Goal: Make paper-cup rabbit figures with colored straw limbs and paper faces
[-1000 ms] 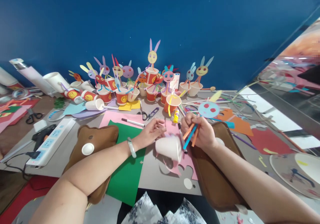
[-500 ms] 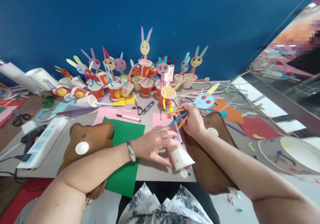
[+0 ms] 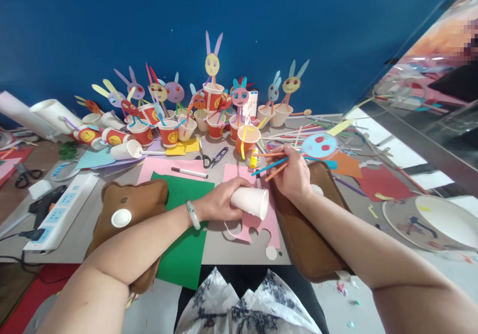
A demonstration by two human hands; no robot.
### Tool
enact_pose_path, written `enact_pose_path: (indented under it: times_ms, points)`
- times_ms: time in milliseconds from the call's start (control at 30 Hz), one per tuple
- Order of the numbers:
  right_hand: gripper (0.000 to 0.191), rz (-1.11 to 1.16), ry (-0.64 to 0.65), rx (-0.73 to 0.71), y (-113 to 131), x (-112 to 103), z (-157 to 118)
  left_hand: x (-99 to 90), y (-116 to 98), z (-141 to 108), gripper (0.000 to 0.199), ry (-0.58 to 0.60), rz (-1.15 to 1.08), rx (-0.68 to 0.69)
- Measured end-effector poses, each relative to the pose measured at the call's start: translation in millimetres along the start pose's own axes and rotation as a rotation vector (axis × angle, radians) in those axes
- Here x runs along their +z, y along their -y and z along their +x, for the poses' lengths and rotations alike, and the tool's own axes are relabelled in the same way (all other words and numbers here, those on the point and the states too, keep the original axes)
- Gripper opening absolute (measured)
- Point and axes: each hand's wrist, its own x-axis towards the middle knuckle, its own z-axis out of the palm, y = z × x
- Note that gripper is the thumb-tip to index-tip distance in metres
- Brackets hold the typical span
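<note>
My left hand (image 3: 226,199) is wrapped round a white paper cup (image 3: 251,202), which lies sideways with its mouth to the right. Under it is pink paper (image 3: 272,227) with round bites cut from its near edge. In my right hand (image 3: 293,174) is a paper rabbit figure, closed in my fingers by its orange and blue sticks (image 3: 274,167). Its light blue round head (image 3: 319,146) has red eyes and a pale yellow ear, and points away to the right. Just beyond that hand stands a small yellow bottle (image 3: 254,159).
Several rabbit figures in cups (image 3: 170,134) line the blue wall. Brown bear-shaped pads (image 3: 144,209) lie on both sides, and green paper (image 3: 186,244) sits at centre left. Scissors (image 3: 212,159), a marker (image 3: 189,172) and a power strip (image 3: 61,212) are on the table.
My left hand has closed round the white cup, raised it slightly and turned it so its mouth faces right. The right hand still holds the rabbit figure, shifted a little to the right.
</note>
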Motion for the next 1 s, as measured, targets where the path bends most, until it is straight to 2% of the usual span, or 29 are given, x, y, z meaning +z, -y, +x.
enact_pose_path:
  times_ms: [67,200,267,433,567,700,900,1000]
  points:
    - [0.027,0.043,-0.017,-0.063,7,-2,-1,-4.8,0,1,0.053,-0.08,-0.057,-0.02]
    - [0.037,0.153,0.108,-0.231,26,-7,-9,-13.4,-1,2,0.052,-0.158,-0.219,0.023]
    - [0.036,0.171,0.138,-0.244,37,-9,-14,-16.1,1,1,0.055,-0.163,-0.331,0.015]
    - [0.031,0.142,0.195,-0.235,52,-8,-23,-17.0,11,3,0.065,-0.193,-0.743,-0.137]
    - [0.032,0.019,0.313,-0.065,43,-7,-22,-16.9,10,6,0.059,-0.127,-1.011,-0.17]
    - [0.023,-0.232,0.472,0.064,26,-9,-22,-17.6,5,7,0.049,-0.132,-1.094,-0.188]
    - [0.04,-0.438,0.544,-0.027,10,-8,-23,-15.8,5,7,0.046,-0.137,-1.128,-0.193]
    - [0.043,-0.477,0.503,-0.132,6,-6,-24,-14.7,4,7,0.045,-0.16,-1.13,-0.217]
